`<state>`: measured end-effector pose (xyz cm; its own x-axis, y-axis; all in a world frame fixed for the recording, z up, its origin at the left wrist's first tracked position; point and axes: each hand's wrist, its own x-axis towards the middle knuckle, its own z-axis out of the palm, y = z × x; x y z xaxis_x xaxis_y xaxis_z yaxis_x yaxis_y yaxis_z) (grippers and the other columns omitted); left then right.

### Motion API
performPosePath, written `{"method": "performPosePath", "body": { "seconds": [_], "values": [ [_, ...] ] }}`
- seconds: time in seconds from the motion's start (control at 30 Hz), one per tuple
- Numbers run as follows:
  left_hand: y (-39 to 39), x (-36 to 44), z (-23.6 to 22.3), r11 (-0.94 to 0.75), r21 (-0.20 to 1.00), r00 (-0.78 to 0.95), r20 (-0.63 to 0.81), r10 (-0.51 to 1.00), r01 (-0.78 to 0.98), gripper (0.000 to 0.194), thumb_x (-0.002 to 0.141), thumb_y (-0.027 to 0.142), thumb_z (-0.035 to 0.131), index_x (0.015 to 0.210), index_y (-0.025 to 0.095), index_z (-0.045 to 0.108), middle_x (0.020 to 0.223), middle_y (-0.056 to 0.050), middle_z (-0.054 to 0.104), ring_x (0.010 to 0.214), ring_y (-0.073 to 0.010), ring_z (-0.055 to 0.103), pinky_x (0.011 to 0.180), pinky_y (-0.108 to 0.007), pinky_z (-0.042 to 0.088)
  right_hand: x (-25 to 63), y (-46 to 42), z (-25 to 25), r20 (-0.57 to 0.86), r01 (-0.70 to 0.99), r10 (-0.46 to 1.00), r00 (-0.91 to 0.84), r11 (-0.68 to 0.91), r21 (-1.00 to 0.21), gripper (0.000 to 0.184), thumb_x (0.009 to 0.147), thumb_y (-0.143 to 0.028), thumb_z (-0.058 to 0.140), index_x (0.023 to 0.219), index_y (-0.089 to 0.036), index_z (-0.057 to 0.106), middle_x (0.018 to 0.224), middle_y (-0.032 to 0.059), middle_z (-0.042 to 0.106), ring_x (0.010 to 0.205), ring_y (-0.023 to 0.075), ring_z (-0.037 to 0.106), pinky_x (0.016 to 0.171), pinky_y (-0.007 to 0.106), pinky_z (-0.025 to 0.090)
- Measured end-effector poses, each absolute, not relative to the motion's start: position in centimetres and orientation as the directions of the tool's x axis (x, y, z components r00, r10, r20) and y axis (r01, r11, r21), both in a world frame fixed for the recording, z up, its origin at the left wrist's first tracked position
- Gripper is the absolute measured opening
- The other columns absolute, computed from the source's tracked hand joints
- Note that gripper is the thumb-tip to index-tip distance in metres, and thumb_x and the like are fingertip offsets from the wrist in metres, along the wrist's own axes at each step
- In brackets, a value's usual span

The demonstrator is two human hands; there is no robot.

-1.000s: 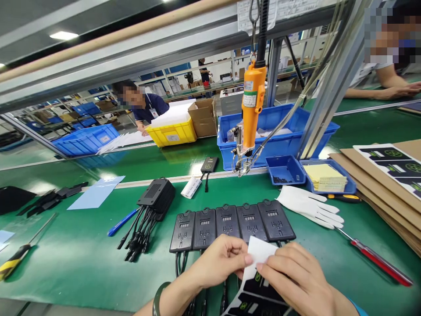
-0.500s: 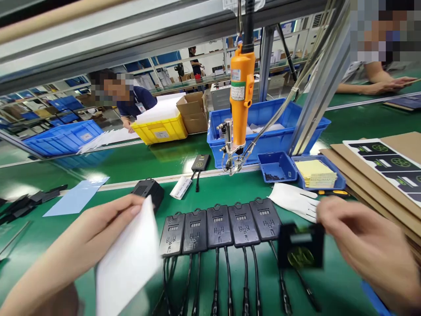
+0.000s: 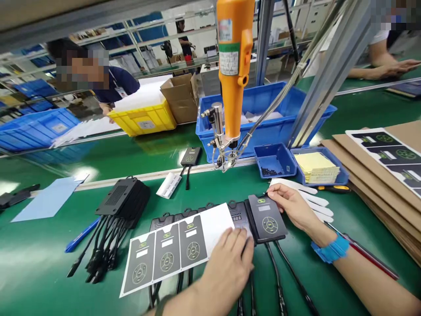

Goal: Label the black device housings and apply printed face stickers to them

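Observation:
My right hand [image 3: 292, 208] pinches the upper right corner of a dark label sticker [image 3: 267, 219] with a printed round keypad. That sticker lies over the face of the rightmost black controller case [image 3: 263, 239], roughly lined up with it. My left hand [image 3: 228, 261] rests palm down, fingers stretched out, over the right end of a white label sheet [image 3: 215, 228]. The sheet bears three more dark stickers and covers most of the other cases in the row. Beside the fingers, part of one controller case [image 3: 237, 218] with a digit display shows. Black cables hang from the cases.
An orange electric screwdriver [image 3: 234, 70] hangs overhead. Stacked controllers with cables [image 3: 123, 199] stand left, near a blue pen [image 3: 82, 235]. Behind are a small screw bin [image 3: 275, 161], yellow papers [image 3: 315, 166] and a white glove [image 3: 319, 204]. Cardboard with label sheets [image 3: 391, 153] lies right. Co-workers are beyond.
The sticker in my right hand has moved left and up onto the rightmost case. My left hand has brought the sheet right and laid it, printed side up, over the cases. The view has shifted.

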<state>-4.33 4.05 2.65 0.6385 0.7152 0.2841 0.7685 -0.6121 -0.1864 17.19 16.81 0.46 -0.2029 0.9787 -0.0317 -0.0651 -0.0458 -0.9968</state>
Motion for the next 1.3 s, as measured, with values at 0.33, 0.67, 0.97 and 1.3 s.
{"method": "performPosePath", "body": {
  "seconds": [0.33,0.67,0.97,1.3],
  "values": [
    [2.6,-3.5,1.3,-0.581,-0.172,0.606,0.252,0.755,0.795,0.082,0.076,0.072,0.064,0.13,0.011,0.056,0.128,-0.014,0.065,0.112,-0.0293,0.065,0.096,-0.043,0.055,16.9,16.9,-0.1,-0.03,-0.002,0.969,-0.244,-0.032,-0.999,0.033,0.079,-0.051,0.073,0.087,-0.02,0.066,0.069,-0.0023,0.057,0.054,0.0083,0.044,0.045,0.02,0.036],
    [3.1,-3.5,1.5,-0.593,-0.126,0.602,0.273,0.75,0.795,0.08,0.072,0.072,0.068,0.126,0.013,0.06,0.123,-0.011,0.068,0.109,-0.027,0.065,0.099,-0.044,0.053,17.0,16.9,-0.2,-0.03,0.04,0.967,-0.253,-0.02,-0.999,0.032,0.08,-0.051,0.071,0.088,-0.02,0.065,0.067,-0.0035,0.055,0.05,0.0077,0.044,0.043,0.02,0.036],
    [3.1,-3.3,1.5,-0.584,-0.097,0.584,0.294,0.757,0.806,0.088,0.065,0.072,0.074,0.132,0.018,0.055,0.117,-0.01,0.069,0.105,-0.0272,0.065,0.099,-0.049,0.051,16.9,16.9,0.3,-0.033,0.077,0.968,-0.249,-0.014,-0.997,0.031,0.081,-0.048,0.07,0.088,-0.019,0.065,0.068,-0.0027,0.056,0.049,0.0071,0.043,0.044,0.02,0.035],
    [3.6,-3.1,2.0,-0.581,-0.087,0.573,0.334,0.749,0.81,0.089,0.059,0.074,0.076,0.126,0.019,0.06,0.11,-0.008,0.071,0.1,-0.0263,0.065,0.097,-0.051,0.052,16.7,16.8,1.0,-0.033,0.147,0.974,-0.226,0.0,-0.989,0.031,0.076,-0.045,0.069,0.087,-0.017,0.065,0.063,-0.0036,0.052,0.046,0.0077,0.043,0.041,0.02,0.037]
  ]
}}
